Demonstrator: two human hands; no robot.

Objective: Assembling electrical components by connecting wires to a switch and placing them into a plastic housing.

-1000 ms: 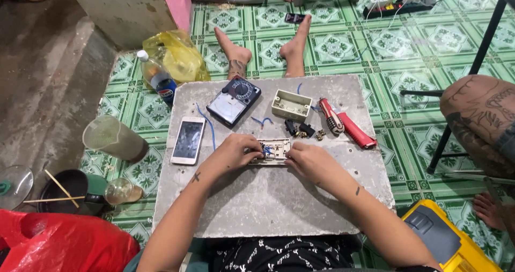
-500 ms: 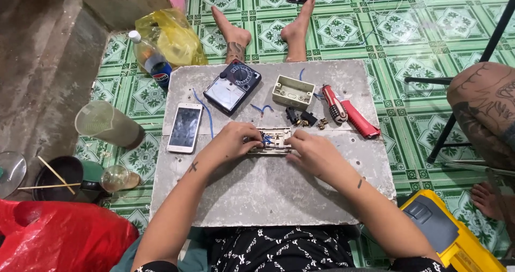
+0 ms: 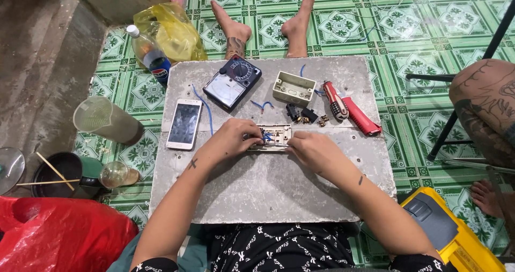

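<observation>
Both hands unmoved since a moment ago: left hand (image 3: 232,141) and right hand (image 3: 312,149) still pinch the ends of the white rectangular plastic switch plate (image 3: 272,137) with short blue wires, mid-slab on the grey concrete slab (image 3: 268,191), near the white smartphone (image 3: 184,124); work evidently ongoing.

Bright, even light over a sharp overhead view; no harsh glare.

Soft, short shadows sit under the hands on the grey slab (image 3: 268,186); the green floor tiles (image 3: 429,36) are vivid and crisp; the concrete floor (image 3: 37,63) at left is dimmer; the phone (image 3: 184,124) screen shows a pale reflection; straight lines bow slightly towards the frame edges.
</observation>
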